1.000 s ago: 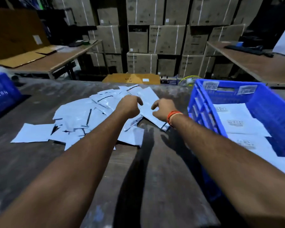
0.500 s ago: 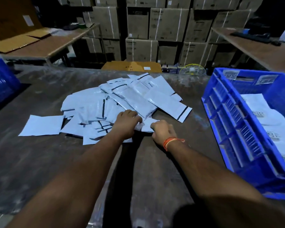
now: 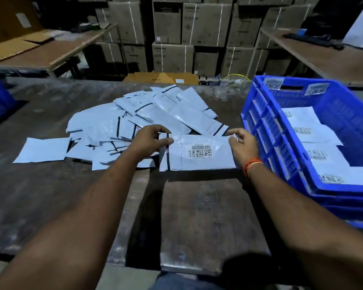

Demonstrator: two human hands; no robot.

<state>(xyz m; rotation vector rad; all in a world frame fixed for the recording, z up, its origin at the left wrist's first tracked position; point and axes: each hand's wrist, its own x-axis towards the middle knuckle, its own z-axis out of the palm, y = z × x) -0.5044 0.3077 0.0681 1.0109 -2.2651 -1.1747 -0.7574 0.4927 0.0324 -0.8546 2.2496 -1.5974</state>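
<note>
Head view: mailer pinched at both ends, slip risk before the crate

Left hand [image 3: 149,141] had thumb and fingertips closed on the flap end of a white mailer bag [image 3: 199,164]. Right hand [image 3: 242,147] pinched the opposite end the same way, fingers curled. The bag was stretched flat between them with its barcode label [image 3: 200,151] up. It sat just over the table [image 3: 197,206], at the near edge of the loose pile of mailers [image 3: 134,120], between the pile and the blue crate [image 3: 266,130].

Likely trouble, as judged:
- The film looked glossy and slack. Edge pinches this light could slip and drop the bag among the unsorted ones.
- The left wrist lay over the pile, so lifting away could drag neighbouring bags out of place.
- The crate wall stood close beside the right hand. A low swing could snag the bag on the rim and land it label-down, unlike the face-up bags inside.
</note>
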